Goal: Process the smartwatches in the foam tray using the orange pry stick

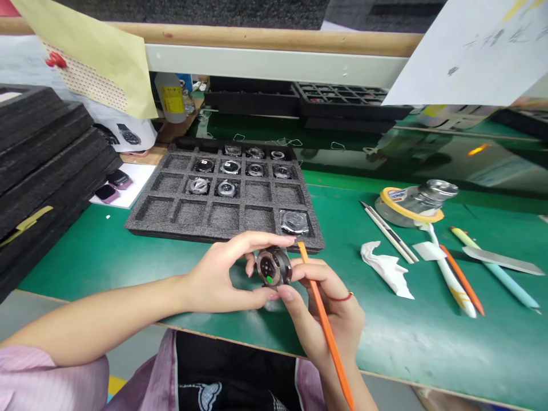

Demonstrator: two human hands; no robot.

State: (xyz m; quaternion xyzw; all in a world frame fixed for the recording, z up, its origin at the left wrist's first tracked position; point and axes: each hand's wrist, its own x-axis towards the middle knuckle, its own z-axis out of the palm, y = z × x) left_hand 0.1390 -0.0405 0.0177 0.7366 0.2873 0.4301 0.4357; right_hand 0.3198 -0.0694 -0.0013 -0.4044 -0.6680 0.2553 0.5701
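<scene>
Clamping round watch casing (274, 267) between left hand (218, 277) and right hand (327, 308), right also gripping orange stylus (326, 325).

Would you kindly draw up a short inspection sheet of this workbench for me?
surface: green bench mat.
job's things: round dark metal watch body with a green dot; grey foam tray holding round watch parts.
clutter: crumpled white tissue; yellow tape roll.
grippers: left hand pinches the round dark metal watch body; right hand also grips it, and holds an orange stick.
cables: nothing seen.
surroundings: stacked black foam trays at left; pale yellow envelope hanging above.
</scene>
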